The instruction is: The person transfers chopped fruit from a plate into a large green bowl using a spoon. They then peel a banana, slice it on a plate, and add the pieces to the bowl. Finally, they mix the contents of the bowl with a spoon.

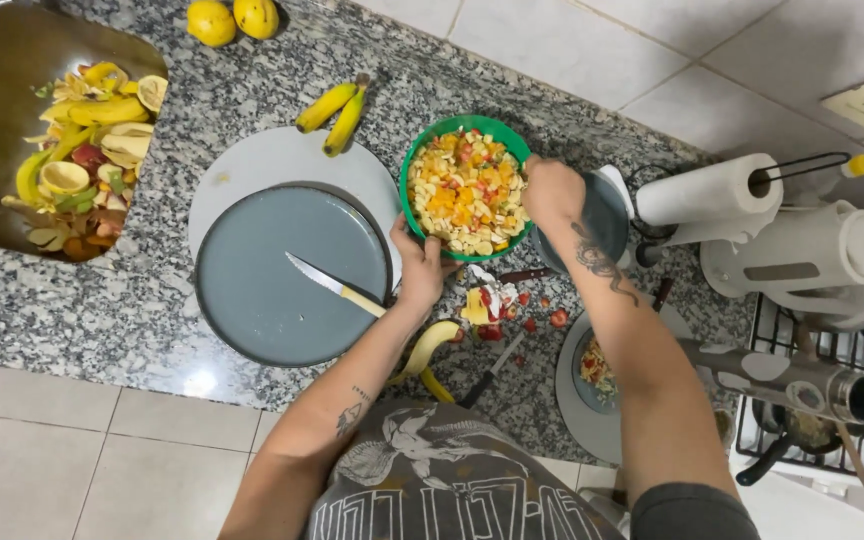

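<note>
A green bowl (414, 160) full of chopped fruit stands on the granite counter. My left hand (419, 262) grips its near rim. My right hand (550, 190) holds its right rim, fingers curled over the edge. Left of the bowl lies a large grey plate (272, 290) with a cream-handled knife (337, 286) resting on it. Fruit scraps (497, 305) and a banana peel (430, 348) lie on the counter just below the bowl.
Two bananas (337, 108) and a white round board (262, 160) sit behind the plate. The sink (12, 60) at left holds fruit peels. Two yellow citrus fruits (234, 18) lie at the back. A paper towel roll (707, 190), a white jug (812, 255) and a stove (822, 400) are at right.
</note>
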